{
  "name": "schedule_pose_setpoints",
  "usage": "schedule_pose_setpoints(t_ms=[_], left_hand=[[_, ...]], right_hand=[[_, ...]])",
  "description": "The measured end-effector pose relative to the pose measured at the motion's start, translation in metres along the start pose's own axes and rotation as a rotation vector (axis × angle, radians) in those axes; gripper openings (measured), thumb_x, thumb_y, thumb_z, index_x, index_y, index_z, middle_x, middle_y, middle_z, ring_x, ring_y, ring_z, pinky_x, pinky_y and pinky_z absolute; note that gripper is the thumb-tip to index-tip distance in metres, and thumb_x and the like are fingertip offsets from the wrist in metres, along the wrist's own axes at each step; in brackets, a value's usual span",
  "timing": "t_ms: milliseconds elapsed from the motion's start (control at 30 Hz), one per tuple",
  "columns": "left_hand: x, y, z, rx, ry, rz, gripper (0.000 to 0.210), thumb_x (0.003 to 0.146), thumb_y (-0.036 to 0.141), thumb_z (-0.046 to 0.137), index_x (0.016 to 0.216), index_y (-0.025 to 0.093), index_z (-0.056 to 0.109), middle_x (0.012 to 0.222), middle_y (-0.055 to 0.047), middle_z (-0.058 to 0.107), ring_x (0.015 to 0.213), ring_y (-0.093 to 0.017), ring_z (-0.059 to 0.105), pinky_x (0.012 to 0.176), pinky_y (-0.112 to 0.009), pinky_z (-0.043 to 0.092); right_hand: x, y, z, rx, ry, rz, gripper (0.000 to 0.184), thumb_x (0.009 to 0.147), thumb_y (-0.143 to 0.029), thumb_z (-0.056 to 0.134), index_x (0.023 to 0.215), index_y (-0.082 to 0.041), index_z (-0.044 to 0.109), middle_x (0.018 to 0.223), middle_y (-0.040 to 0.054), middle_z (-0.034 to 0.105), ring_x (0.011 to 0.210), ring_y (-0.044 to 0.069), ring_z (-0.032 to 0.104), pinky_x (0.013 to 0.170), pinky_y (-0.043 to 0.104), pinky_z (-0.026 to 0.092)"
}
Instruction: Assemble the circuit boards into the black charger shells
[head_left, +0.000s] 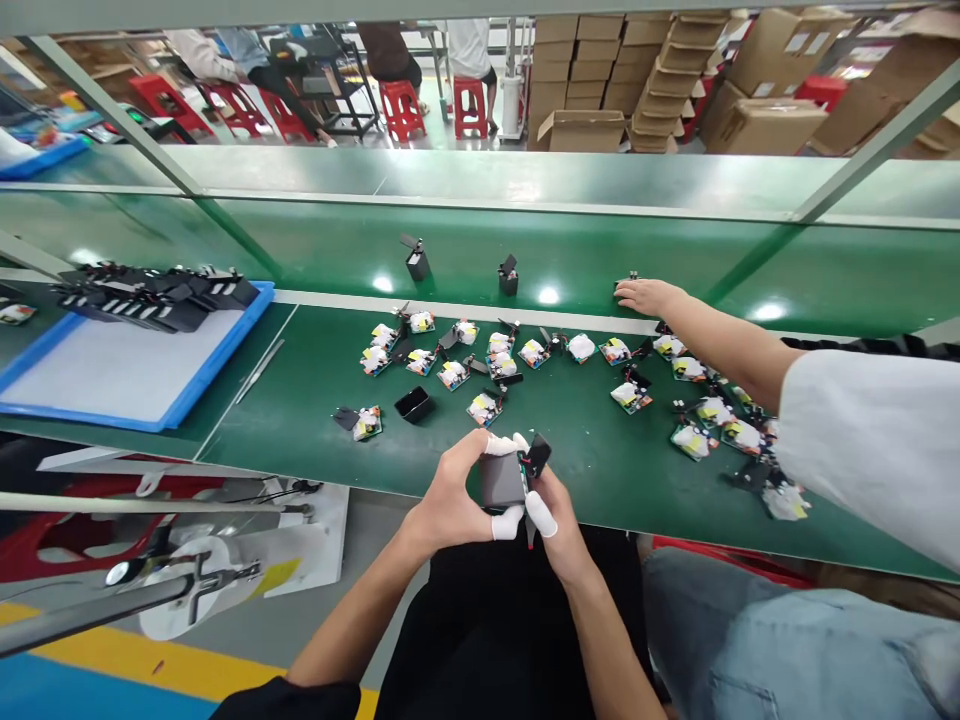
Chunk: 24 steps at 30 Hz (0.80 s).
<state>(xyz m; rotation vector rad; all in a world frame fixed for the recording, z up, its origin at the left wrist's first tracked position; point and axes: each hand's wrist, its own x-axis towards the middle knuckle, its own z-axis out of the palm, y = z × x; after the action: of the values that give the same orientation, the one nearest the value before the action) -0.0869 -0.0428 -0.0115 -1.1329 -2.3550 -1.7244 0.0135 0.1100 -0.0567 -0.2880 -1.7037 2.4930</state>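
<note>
Low over the bench's front edge, my left hand point(457, 495) grips a dark grey box-shaped plastic case point(502, 481) between its thumb and fingers, which wear white finger cots. At the case's right end my right hand point(559, 520) is closed, its covered thumb against a circuit board point(524, 470) whose green edge shows at the opening. A small black plate point(538, 455) sticks up there on thin wires. Under the right thumb a narrow dark piece with some red pokes out; its kind is unclear. An open black case point(415, 404) lies on the bench beyond my left hand.
Several circuit boards with white filler point(453, 375) lie across the green bench point(300, 420). A blue-rimmed tray point(176, 412) at left carries black cases. Two filled cases point(508, 276) stand farther back. From the right, a co-worker's arm point(720, 330) reaches over the boards.
</note>
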Motion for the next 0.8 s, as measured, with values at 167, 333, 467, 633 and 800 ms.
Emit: schedule_pose_setpoints(t_ms=[167, 333, 467, 633, 800], left_hand=[[0.001, 0.023, -0.007, -0.014, -0.069, -0.061, 0.055, 0.062, 0.022, 0.083, 0.114, 0.023, 0.066, 0.103, -0.002, 0.073, 0.085, -0.02, 0.071, 0.074, -0.033, 0.058], [0.017, 0.05, -0.024, 0.24, -0.19, -0.125, 0.049, 0.066, 0.017, 0.082, 0.111, 0.024, 0.066, 0.096, -0.002, 0.069, 0.086, -0.023, 0.066, 0.073, -0.036, 0.055], [0.032, 0.057, -0.028, 0.351, -0.261, -0.072, 0.041, 0.068, 0.012, 0.079, 0.105, 0.024, 0.066, 0.094, -0.002, 0.069, 0.087, -0.025, 0.064, 0.075, -0.038, 0.054], [0.03, 0.031, -0.023, 0.146, -0.232, -0.166, 0.055, 0.066, 0.011, 0.081, 0.119, 0.024, 0.072, 0.111, -0.004, 0.074, 0.099, -0.025, 0.071, 0.085, -0.037, 0.06], [0.012, -0.012, -0.019, -0.099, -0.19, -0.123, 0.059, 0.07, 0.022, 0.089, 0.127, 0.022, 0.075, 0.115, -0.007, 0.075, 0.104, -0.025, 0.072, 0.09, -0.038, 0.06]], right_hand=[[0.005, 0.0, 0.006, 0.223, 0.024, -0.045, 0.066, 0.082, -0.066, 0.092, 0.139, -0.034, 0.079, 0.163, 0.0109, 0.069, 0.154, 0.041, 0.062, 0.13, 0.061, 0.051], [0.013, 0.009, 0.022, 0.436, 0.169, 0.131, 0.059, 0.08, -0.073, 0.09, 0.124, -0.034, 0.08, 0.147, 0.0093, 0.079, 0.14, 0.039, 0.072, 0.12, 0.061, 0.059], [0.019, 0.011, 0.034, 0.542, 0.317, 0.256, 0.067, 0.088, -0.081, 0.078, 0.135, -0.033, 0.074, 0.138, 0.0082, 0.082, 0.135, 0.037, 0.075, 0.116, 0.063, 0.062], [0.018, -0.001, 0.016, 0.381, 0.202, 0.018, 0.072, 0.087, -0.068, 0.088, 0.146, -0.032, 0.068, 0.148, 0.0105, 0.077, 0.142, 0.035, 0.072, 0.127, 0.06, 0.056], [0.01, -0.019, -0.019, -0.008, 0.118, -0.123, 0.082, 0.072, -0.038, 0.109, 0.144, -0.031, 0.069, 0.147, 0.0125, 0.079, 0.137, 0.032, 0.077, 0.122, 0.054, 0.06]])
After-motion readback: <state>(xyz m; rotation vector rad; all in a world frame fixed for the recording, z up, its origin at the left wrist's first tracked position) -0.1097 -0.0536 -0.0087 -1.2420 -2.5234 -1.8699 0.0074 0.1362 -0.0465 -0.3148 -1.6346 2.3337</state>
